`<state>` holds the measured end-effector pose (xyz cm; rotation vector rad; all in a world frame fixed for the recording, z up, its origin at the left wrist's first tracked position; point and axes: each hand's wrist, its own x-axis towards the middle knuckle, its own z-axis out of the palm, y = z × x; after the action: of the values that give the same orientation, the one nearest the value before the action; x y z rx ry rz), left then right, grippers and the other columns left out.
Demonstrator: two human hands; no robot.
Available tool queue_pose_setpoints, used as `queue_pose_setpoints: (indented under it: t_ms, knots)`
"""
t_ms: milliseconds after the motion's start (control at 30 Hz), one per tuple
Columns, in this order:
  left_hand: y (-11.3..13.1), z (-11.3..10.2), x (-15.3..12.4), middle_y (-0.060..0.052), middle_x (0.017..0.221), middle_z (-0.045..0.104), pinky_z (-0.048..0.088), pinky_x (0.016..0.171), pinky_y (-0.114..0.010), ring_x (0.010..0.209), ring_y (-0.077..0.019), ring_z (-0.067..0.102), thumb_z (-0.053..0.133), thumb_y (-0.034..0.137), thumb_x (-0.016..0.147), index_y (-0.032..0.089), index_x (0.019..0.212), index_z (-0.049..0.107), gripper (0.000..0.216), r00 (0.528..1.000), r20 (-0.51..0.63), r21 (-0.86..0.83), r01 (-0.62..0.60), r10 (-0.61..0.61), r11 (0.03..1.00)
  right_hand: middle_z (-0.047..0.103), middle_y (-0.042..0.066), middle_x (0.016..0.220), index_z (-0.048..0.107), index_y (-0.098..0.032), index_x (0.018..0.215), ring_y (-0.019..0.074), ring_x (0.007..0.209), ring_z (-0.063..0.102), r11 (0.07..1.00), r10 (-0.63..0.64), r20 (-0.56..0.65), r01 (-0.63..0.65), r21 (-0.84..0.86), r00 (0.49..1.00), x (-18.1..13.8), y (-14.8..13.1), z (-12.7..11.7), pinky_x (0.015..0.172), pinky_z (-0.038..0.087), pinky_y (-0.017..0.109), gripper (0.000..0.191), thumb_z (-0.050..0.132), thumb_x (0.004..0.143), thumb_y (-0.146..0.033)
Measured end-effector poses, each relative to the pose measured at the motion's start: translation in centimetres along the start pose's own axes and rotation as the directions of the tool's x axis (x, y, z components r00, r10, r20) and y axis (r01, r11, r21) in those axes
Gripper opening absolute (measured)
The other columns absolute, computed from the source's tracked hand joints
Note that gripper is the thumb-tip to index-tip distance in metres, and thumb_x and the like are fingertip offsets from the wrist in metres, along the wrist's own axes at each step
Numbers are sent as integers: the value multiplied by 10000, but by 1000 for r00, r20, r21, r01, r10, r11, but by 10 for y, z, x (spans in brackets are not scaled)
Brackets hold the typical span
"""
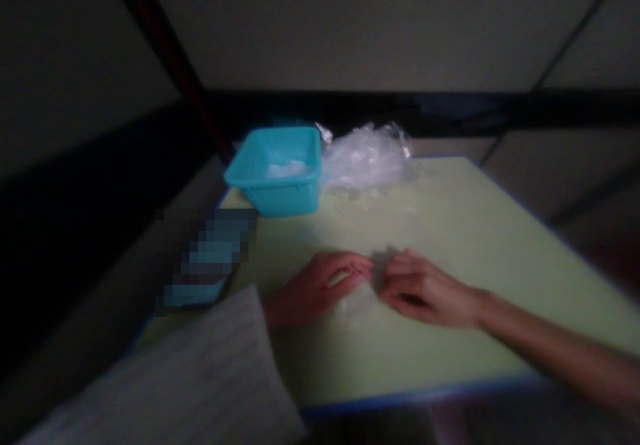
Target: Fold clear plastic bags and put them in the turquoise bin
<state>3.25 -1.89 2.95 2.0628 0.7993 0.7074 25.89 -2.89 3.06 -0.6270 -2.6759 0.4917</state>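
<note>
Near the middle of the yellow-green table (480,231), my left hand (320,290) is closed, thumb and fingertips meeting in a pinch on a thin clear plastic bag (354,310). The bag is faint and blurred, and hangs or lies just below the fingertips. A short way to the right, my right hand (425,290) is closed with its fingers curled under. Whatever it may grip is hidden behind the knuckles. The two hands are close together, with a narrow gap between them.
A turquoise plastic basket (283,199) with whitish pieces (286,169) inside stands at the back left. Beside it lies a crumpled heap of clear plastic (370,158). A pixelated, dark-edged flat object (213,258) rests along the left table edge. Panels rise behind the table.
</note>
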Motion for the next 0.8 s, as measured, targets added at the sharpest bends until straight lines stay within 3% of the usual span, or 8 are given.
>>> queue_pose_setpoints:
  t_ms: [200, 367, 467, 533, 633, 700, 800]
  knots:
    - [-1, -2, -3, -44, 868, 628, 471, 771, -326, 812, -189, 587, 495, 360, 813, 138, 1110, 544, 374, 999, -9, -16, 37, -37, 999, 524, 8, 710, 552, -165, 716, 141, 701, 497, 979, 155, -76, -142, 147, 985, 4, 1, 2, 698, 355, 299, 146, 496, 849, -141]
    - [-6, 5, -2, 28, 740, 551, 453, 623, -250, 651, -129, 532, 532, 179, 753, 181, 1169, 489, 418, 986, -57, 47, 159, -156, 986, 504, -8, 681, 530, -165, 722, 110, 610, 470, 941, 257, -99, -226, 250, 961, 5, 3, 1, 568, 365, 237, 123, 503, 836, -125]
    - [-12, 8, 1, 37, 709, 534, 451, 607, -242, 628, -121, 520, 509, 139, 772, 183, 1179, 467, 411, 977, -134, 79, 179, -168, 981, 493, -23, 661, 530, -167, 750, 92, 556, 439, 909, 330, -117, -282, 307, 937, 5, 4, -1, 505, 344, 214, 93, 512, 839, -147]
    - [-15, 8, 1, 18, 775, 558, 467, 653, -259, 677, -129, 537, 518, 118, 765, 182, 1162, 467, 406, 968, -216, 157, 160, -124, 975, 487, -31, 646, 533, -167, 767, 85, 533, 429, 889, 362, -121, -303, 344, 924, 4, 4, -3, 479, 330, 206, 77, 520, 843, -171]
    - [-16, 6, -1, -42, 990, 576, 464, 831, -334, 908, -176, 550, 519, 96, 765, 182, 1100, 497, 346, 956, -292, 350, 71, 37, 934, 486, -38, 633, 523, -169, 736, 84, 542, 439, 908, 333, -127, -281, 310, 934, 4, 6, -4, 510, 336, 214, 102, 562, 826, -193]
    - [-12, 5, -3, -68, 1077, 559, 429, 921, -368, 1041, -201, 512, 501, 102, 799, 176, 1069, 519, 281, 958, -239, 449, -34, 156, 893, 488, -40, 637, 508, -170, 699, 94, 586, 453, 946, 276, -136, -244, 212, 951, 3, 8, -4, 570, 334, 234, 155, 618, 800, -212]
    - [-2, 6, -7, -94, 1121, 557, 409, 964, -369, 1094, -205, 494, 466, 131, 853, 156, 1037, 556, 206, 968, -15, 499, -209, 249, 841, 492, -40, 650, 498, -172, 685, 110, 635, 453, 968, 239, -127, -226, 110, 963, 2, 12, -5, 604, 297, 254, 227, 692, 760, -264]
